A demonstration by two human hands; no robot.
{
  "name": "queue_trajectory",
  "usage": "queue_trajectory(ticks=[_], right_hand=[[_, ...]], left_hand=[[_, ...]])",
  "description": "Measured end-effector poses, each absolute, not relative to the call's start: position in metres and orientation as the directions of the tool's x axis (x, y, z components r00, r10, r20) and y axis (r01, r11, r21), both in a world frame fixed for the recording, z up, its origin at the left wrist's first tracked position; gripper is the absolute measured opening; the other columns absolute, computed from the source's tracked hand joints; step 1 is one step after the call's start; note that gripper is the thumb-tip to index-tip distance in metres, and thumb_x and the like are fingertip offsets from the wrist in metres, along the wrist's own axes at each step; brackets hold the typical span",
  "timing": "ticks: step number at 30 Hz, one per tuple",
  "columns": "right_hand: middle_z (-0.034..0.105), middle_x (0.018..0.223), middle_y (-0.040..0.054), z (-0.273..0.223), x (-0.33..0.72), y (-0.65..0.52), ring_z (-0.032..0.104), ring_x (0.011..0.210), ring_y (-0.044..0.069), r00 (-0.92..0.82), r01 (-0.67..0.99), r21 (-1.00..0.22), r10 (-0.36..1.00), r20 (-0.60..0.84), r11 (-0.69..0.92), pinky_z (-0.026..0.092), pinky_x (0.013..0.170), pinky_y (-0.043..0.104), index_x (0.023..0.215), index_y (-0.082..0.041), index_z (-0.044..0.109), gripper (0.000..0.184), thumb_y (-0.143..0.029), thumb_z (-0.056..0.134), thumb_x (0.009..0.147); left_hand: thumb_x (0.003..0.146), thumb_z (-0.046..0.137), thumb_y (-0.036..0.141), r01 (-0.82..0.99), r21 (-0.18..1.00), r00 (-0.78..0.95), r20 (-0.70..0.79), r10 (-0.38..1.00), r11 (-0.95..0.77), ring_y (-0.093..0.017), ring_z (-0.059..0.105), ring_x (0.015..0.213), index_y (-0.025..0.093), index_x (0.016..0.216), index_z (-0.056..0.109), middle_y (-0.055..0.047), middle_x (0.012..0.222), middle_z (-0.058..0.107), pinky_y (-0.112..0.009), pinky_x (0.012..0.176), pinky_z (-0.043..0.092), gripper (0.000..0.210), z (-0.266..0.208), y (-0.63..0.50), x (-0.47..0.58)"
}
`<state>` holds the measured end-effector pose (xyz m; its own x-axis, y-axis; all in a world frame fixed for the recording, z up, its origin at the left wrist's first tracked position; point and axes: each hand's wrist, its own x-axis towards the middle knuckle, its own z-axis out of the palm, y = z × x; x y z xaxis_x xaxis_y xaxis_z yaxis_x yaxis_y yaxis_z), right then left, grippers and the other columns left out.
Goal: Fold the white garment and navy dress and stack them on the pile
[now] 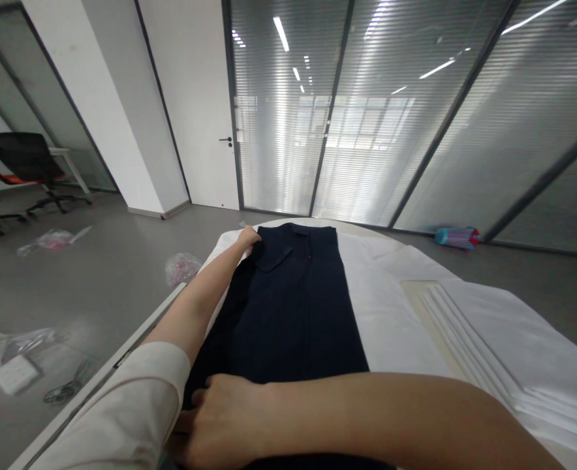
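Right hand [224, 418], nearest: is reaching across the dark garment [293, 307], fingers curling at its left edge; whether they hold it, cannot tell.
Garment's long axis: is running away from the camera over white cloth [381, 313], far end pointing toward the glass wall [367, 163].
Left hand [250, 238]: is pinching the far left corner, the garment lying right of its fingers.

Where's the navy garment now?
The navy garment lies mid-picture in the head view, on white cloth left of the folded stack, the left hand at its far left corner and the right hand over its near part.
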<state>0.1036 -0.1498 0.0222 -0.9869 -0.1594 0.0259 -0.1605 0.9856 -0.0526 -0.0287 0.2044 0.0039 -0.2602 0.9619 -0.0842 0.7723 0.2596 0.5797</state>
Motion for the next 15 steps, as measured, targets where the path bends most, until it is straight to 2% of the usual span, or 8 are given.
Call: queue_trajectory(ticks=[3, 6, 10, 15], right_hand=[[0.074, 0.106, 0.0012, 0.024, 0.100, -0.151, 0.071, 0.088, 0.019, -0.975, -0.218, -0.051, -0.215, 0.057, 0.975, 0.050, 0.050, 0.031, 0.095, -0.024, 0.072, 0.017, -0.017, 0.056, 0.094], [0.075, 0.103, 0.0014, 0.025, 0.100, -0.152, 0.070, 0.090, 0.020, -0.962, -0.270, -0.045, -0.268, 0.041, 0.962, 0.052, 0.056, 0.032, 0.092, -0.025, 0.072, 0.014, -0.019, 0.059, 0.093], [0.074, 0.105, 0.0010, 0.029, 0.101, -0.152, 0.070, 0.091, 0.020, -0.951, -0.305, -0.044, -0.302, 0.062, 0.951, 0.053, 0.060, 0.031, 0.091, -0.028, 0.073, 0.012, -0.022, 0.062, 0.092], [0.070, 0.118, -0.0006, 0.035, 0.101, -0.152, 0.069, 0.096, 0.019, -0.942, -0.336, -0.050, -0.336, 0.004, 0.941, 0.055, 0.063, 0.030, 0.107, -0.027, 0.072, 0.020, -0.021, 0.058, 0.094]], left_hand=[[0.086, 0.071, 0.024, 0.757, 0.591, -0.266, -0.113, 0.957, 0.280, -0.018, 0.068, 0.081, 0.010, 0.096, 0.066, -0.007, 0.092, 0.071, -0.029, 0.072, 0.055, 0.018, 0.004, 0.205, -0.028], [0.093, 0.065, 0.030, 0.732, 0.609, -0.283, -0.135, 0.950, 0.305, -0.015, 0.066, 0.079, 0.011, 0.099, 0.065, -0.004, 0.094, 0.068, -0.031, 0.072, 0.057, 0.020, 0.006, 0.204, -0.026], [0.095, 0.064, 0.031, 0.684, 0.651, -0.303, -0.158, 0.940, 0.329, -0.015, 0.066, 0.080, 0.011, 0.104, 0.065, -0.005, 0.097, 0.067, -0.030, 0.071, 0.058, 0.023, 0.010, 0.204, -0.025], [0.095, 0.063, 0.032, 0.611, 0.712, -0.307, -0.188, 0.933, 0.345, -0.015, 0.066, 0.080, 0.011, 0.107, 0.064, -0.005, 0.098, 0.067, -0.029, 0.069, 0.058, 0.024, 0.017, 0.203, -0.027]])
